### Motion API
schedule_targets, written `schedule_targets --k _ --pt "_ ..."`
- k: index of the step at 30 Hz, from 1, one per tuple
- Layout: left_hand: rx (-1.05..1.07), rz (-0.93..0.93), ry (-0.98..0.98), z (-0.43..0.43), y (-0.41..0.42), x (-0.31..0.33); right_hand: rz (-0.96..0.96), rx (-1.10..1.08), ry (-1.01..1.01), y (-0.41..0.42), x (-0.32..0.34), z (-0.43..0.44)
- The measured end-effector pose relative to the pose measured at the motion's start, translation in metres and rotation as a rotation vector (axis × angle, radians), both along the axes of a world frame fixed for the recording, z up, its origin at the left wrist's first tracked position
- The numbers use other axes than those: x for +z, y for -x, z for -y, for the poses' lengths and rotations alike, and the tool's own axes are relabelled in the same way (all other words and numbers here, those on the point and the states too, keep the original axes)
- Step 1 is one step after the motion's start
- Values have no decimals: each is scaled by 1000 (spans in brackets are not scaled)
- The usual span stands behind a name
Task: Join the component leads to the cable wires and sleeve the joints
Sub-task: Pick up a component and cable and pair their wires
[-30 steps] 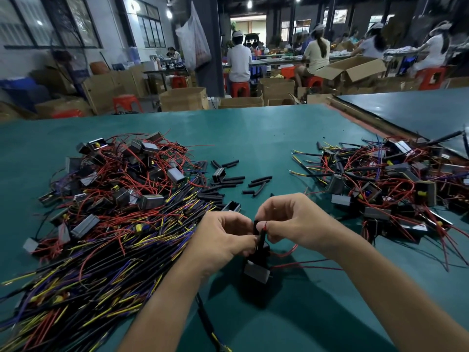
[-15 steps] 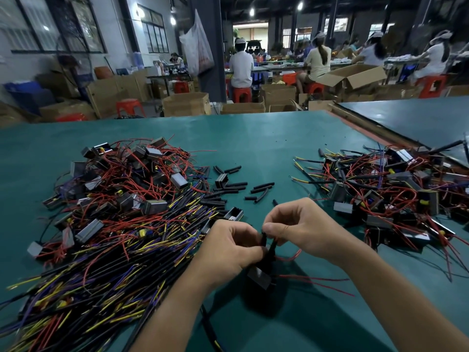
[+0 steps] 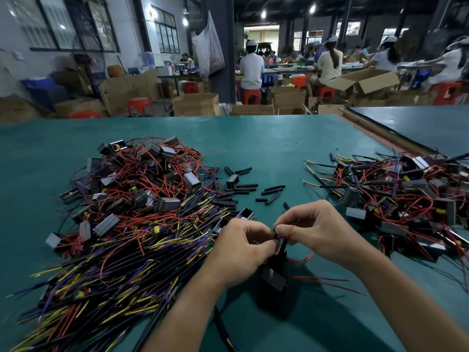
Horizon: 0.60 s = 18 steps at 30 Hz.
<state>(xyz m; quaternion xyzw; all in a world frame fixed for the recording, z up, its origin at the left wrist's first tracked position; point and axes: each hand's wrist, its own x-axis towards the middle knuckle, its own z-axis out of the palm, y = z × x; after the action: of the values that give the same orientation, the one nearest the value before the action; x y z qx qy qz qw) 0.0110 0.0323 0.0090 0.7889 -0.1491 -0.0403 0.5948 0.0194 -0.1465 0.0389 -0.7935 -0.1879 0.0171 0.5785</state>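
My left hand (image 3: pixel 241 250) and my right hand (image 3: pixel 314 229) meet fingertip to fingertip over the green table (image 3: pixel 266 148). Between them they pinch thin wire ends and a short black sleeve (image 3: pixel 282 246). My right thumb and forefinger hold a red lead (image 3: pixel 304 257) that loops down to the right. A black boxy component (image 3: pixel 274 275) hangs just below the hands, close above the table. A black cable (image 3: pixel 223 331) trails down from it toward the bottom edge.
A big heap of black cables and components (image 3: pixel 132 219) lies to the left. A second heap of wired components (image 3: pixel 406 196) lies to the right. Loose black sleeve pieces (image 3: pixel 269 191) are scattered in the middle. People sit working at tables behind.
Both hands have stayed together at the joint with small finger shifts. The hanging component has swung slightly and the camera view has tipped up a little.
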Motion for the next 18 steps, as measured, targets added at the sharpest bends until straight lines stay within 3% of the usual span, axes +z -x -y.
schedule_targets --k 12,16,18 --pt "-111 -115 75 -4 5 9 -16 -31 -12 -4 -5 1" --pt "-68 -126 80 -1 5 7 -105 -142 -250 -2 3 2" --pt "-52 -124 63 0 4 6 21 -288 -309 1 12 1"
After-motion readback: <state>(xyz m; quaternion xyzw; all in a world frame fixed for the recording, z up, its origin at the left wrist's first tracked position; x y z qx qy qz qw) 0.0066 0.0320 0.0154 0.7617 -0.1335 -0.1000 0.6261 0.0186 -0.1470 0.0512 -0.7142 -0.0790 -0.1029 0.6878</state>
